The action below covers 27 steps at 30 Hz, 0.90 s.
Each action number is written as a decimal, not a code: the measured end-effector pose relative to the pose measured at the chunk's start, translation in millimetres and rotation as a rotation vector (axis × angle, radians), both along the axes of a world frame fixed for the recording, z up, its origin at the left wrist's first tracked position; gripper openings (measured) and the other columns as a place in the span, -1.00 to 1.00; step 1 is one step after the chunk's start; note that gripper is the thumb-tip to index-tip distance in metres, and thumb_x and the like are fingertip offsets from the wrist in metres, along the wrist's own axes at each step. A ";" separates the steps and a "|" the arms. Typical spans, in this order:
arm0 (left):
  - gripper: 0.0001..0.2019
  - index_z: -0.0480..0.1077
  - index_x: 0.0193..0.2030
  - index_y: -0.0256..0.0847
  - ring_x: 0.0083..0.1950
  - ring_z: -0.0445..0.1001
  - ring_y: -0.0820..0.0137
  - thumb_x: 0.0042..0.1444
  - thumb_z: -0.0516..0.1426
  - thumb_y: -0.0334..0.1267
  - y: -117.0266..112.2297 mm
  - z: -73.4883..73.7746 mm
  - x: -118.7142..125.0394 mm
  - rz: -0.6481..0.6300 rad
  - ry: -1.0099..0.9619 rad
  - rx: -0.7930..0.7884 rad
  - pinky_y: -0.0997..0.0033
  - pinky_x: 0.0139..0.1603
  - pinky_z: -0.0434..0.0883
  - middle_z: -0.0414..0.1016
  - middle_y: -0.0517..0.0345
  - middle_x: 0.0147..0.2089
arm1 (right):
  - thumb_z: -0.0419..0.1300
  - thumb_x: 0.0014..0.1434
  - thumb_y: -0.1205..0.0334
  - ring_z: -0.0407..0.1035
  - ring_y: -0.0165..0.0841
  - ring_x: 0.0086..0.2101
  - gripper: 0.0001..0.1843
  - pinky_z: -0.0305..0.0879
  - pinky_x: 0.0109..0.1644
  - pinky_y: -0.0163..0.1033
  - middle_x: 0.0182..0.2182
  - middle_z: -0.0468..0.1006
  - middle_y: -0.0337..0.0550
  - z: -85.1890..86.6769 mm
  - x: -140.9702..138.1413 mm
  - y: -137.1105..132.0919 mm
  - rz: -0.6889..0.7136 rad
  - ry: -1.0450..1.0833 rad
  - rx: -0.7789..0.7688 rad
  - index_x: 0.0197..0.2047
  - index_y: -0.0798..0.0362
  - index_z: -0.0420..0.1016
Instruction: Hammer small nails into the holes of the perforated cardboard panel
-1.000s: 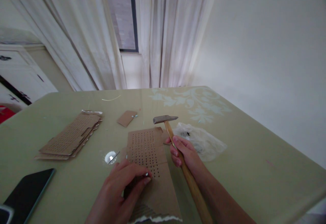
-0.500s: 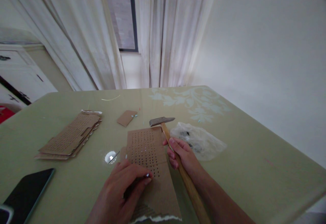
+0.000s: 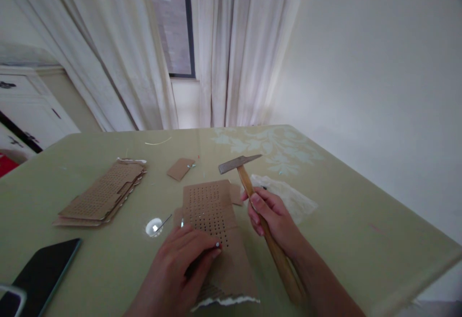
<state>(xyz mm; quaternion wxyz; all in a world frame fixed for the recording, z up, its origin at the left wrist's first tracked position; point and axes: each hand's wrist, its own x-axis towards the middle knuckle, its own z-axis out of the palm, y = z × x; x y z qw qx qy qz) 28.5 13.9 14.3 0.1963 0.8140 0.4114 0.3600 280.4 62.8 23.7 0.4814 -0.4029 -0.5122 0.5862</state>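
My left hand [image 3: 180, 266] rests on a piece of brown cardboard [image 3: 236, 261] punched with rows of small holes. Its thumb and forefinger pinch a nail [image 3: 217, 245], whose small shiny head shows at the fingertips near the lowest holes; the shank is hidden. In my right hand [image 3: 270, 216] is a hammer [image 3: 240, 163] with a wooden handle, gripped partway along. The metal head hangs above the table, beyond the far edge of the cardboard. The near edge of the cardboard is torn and shows white.
Left of the work lies a stack of perforated cardboard [image 3: 104, 192]. A round white disc [image 3: 154, 228] with a thin nail-like rod sits nearer. A black phone [image 3: 43, 273] is at lower left, a small cardboard piece [image 3: 180, 169] farther back, and a clear plastic bag [image 3: 294, 196] behind my right hand.
The hammer and my right hand have risen and shifted right, away from the cardboard. My left hand keeps its pinch on the nail, slightly farther right in the picture.
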 end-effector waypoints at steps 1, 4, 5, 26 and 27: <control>-0.83 0.57 -0.13 -0.03 -0.21 0.58 0.30 0.47 0.14 -0.27 1.2 1.2 0.4 -0.013 0.003 0.008 0.30 -0.11 0.48 0.67 0.19 -0.22 | 0.23 0.44 -0.24 0.16 -0.47 -0.64 -0.54 0.08 -0.57 -0.35 -0.57 0.34 -0.41 10.5 6.2 -5.9 0.013 -0.102 0.049 -0.08 0.04 0.53; -0.83 0.58 -0.14 -0.04 -0.24 0.59 0.28 0.46 0.15 -0.28 4.2 3.9 1.3 -0.031 0.004 0.031 0.30 -0.16 0.47 0.68 0.19 -0.26 | 0.10 0.55 -0.12 0.28 -0.38 -0.52 -0.61 0.18 -0.44 -0.29 -0.51 0.39 -0.33 42.9 24.4 -28.6 0.003 -0.529 0.226 -0.15 -0.02 0.52; -0.83 0.58 -0.14 -0.04 -0.23 0.59 0.28 0.45 0.16 -0.29 4.8 4.3 1.6 -0.028 0.005 0.026 0.30 -0.16 0.46 0.68 0.19 -0.26 | 0.12 0.55 -0.06 0.36 -0.34 -0.43 -0.64 0.22 -0.37 -0.27 -0.45 0.47 -0.27 52.4 29.2 -37.0 0.001 -0.689 0.286 -0.20 -0.03 0.52; -0.79 0.61 -0.22 -0.12 -0.09 0.57 0.20 0.43 0.16 -0.32 7.0 5.8 7.4 -0.028 0.046 -0.079 0.21 -0.01 0.40 0.64 0.12 -0.18 | 0.05 0.57 0.02 0.71 -0.14 -0.36 -0.68 0.56 -0.34 -0.19 -0.22 0.81 -0.04 83.6 22.9 -98.1 -0.230 -1.223 0.716 0.02 -0.12 0.63; -0.80 0.60 -0.24 -0.12 -0.09 0.57 0.19 0.41 0.18 -0.34 6.6 5.9 7.4 -0.024 0.055 -0.088 0.21 -0.01 0.40 0.64 0.12 -0.19 | 0.05 0.57 0.02 0.71 -0.14 -0.36 -0.68 0.56 -0.35 -0.20 -0.23 0.81 -0.06 80.7 21.7 -98.5 -0.205 -1.230 0.710 0.00 -0.12 0.64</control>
